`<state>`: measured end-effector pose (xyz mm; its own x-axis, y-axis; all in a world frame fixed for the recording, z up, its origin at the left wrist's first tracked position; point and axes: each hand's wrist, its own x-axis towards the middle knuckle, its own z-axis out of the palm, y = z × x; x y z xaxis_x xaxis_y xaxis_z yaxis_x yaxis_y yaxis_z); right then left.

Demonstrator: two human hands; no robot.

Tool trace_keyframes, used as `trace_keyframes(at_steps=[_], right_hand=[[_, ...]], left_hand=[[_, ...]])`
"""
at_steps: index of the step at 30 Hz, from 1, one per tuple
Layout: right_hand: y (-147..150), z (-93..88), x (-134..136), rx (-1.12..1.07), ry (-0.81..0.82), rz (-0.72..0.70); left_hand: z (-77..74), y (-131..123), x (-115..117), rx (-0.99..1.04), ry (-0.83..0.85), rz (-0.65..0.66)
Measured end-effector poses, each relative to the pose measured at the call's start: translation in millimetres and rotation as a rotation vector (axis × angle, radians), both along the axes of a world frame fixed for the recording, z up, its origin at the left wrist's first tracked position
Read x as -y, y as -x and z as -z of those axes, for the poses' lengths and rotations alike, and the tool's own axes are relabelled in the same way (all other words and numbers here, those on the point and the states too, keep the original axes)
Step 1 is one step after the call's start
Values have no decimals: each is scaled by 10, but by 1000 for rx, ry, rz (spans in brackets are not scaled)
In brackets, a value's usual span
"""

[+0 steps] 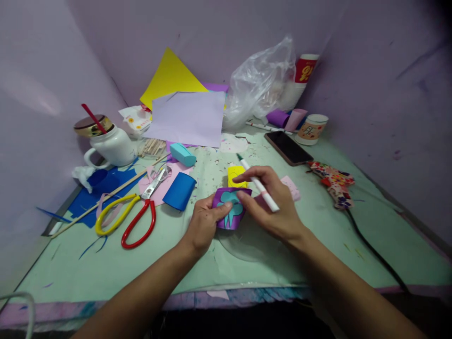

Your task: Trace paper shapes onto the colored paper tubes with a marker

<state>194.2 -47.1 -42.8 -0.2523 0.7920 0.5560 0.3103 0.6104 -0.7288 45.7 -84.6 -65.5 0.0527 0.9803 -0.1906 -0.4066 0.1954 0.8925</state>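
Note:
My left hand (202, 225) grips a curved piece of purple paper (243, 192), its thumb pressed on the front. On the purple lies a teal paper cutout (230, 196) with rounded lobes and narrow strips below, partly hidden by my thumb. Between the fingers of my right hand (278, 207) is a white marker (260, 187), its dark green tip pointing up and away. The right fingertips are at the upper right edge of the purple paper. Just behind it sits a yellow paper piece (237, 173) with a drawn curve.
Scissors (151, 188) with yellow and red handles lie left, near a blue curved paper (180, 190), a teal one (182, 154) and a long stick (116, 190). A white mug (115, 146), paper sheets (190, 115), plastic bag (261, 80), phone (288, 148), paper cup (311, 129) and cloth-wrapped cable (334, 181) surround the workspace.

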Motion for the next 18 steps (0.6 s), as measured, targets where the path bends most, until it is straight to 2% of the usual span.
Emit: trace_keyframes(at_steps=[2, 4, 8, 13, 16, 18], right_hand=[[11, -15, -54, 64, 45, -113], [12, -31, -92, 94, 42, -157], [-3, -64, -129, 118, 9, -195], [-3, -60, -152, 119, 67, -235], [-5, -43, -153, 119, 78, -221], [-8, -39, -144, 124, 76, -203]], left_hand=[[4, 3, -5, 3, -8, 4], [4, 3, -8, -4, 0, -4], [-3, -6, -7, -50, 34, -14], [-36, 12, -1, -103, 16, 0], [-77, 24, 11, -239, -8, 47], [-97, 19, 20, -309, -10, 34]])
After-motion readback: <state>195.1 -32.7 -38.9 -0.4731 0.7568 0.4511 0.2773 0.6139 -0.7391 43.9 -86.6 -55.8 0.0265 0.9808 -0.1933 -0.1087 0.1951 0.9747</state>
